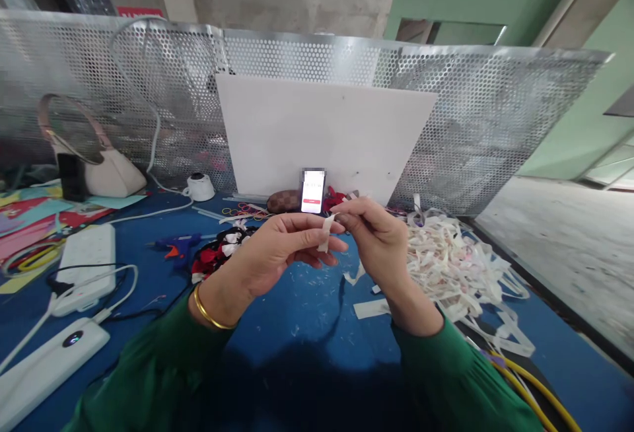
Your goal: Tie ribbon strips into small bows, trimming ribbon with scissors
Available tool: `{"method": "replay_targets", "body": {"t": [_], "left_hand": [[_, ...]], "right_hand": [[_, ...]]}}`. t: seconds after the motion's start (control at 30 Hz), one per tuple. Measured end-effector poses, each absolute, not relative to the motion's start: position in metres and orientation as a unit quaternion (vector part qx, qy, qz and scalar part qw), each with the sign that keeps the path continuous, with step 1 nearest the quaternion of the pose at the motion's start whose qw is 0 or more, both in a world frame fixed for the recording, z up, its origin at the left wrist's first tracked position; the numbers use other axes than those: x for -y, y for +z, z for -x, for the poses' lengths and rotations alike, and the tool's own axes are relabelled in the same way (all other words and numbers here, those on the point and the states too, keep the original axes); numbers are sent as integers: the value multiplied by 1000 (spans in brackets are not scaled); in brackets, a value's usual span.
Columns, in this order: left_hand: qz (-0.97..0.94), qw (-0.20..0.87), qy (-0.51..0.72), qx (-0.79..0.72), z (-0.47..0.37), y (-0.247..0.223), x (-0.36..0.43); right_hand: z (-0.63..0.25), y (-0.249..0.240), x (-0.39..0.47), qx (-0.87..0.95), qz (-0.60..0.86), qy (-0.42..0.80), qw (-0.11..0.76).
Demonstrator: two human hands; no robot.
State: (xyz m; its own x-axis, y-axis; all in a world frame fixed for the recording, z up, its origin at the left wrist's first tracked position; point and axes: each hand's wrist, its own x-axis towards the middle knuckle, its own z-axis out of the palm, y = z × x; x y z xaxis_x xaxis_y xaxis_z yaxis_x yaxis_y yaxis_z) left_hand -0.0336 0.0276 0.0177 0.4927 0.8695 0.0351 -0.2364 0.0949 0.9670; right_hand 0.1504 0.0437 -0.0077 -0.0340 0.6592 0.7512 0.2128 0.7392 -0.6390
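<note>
Between my two hands, above the middle of the blue table, is a short white ribbon strip [326, 234]. My left hand [282, 244] grips it between thumb and fingers, the strip lying across the fingertips. My right hand [379, 240] pinches at the strip's upper end with thumb and index finger; its other fingers are curled. A heap of tangled white ribbon [456, 260] lies just right of my right hand. Behind my left wrist sits a pile of red, black and white fabric pieces [218, 257]. A flat white strip [371, 308] rests on the table below my right hand.
A lit phone [312, 191] leans against a white board [321, 135] at the back. A blue glue gun [179, 245], power strips [85, 267], a white power bank [54, 366] and cables lie left. A handbag [113, 171] stands at the back left. Perforated metal panels edge the table.
</note>
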Motion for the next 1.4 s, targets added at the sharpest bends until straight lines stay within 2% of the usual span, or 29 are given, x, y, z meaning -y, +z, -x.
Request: {"method": "replay_targets", "body": {"t": [0.33, 0.63, 1.13, 1.4], "left_hand": [[-493, 656, 487, -298, 30, 17, -24], [-465, 585, 593, -299, 33, 19, -32], [-450, 579, 606, -308, 35, 15, -37], [-520, 481, 607, -360, 35, 12, -46]], "right_hand": [[-134, -9, -37, 648, 319, 247, 647], [-121, -19, -35, 623, 341, 306, 634], [-109, -23, -29, 628, 370, 322, 604], [-115, -16, -26, 636, 383, 314, 591]]}}
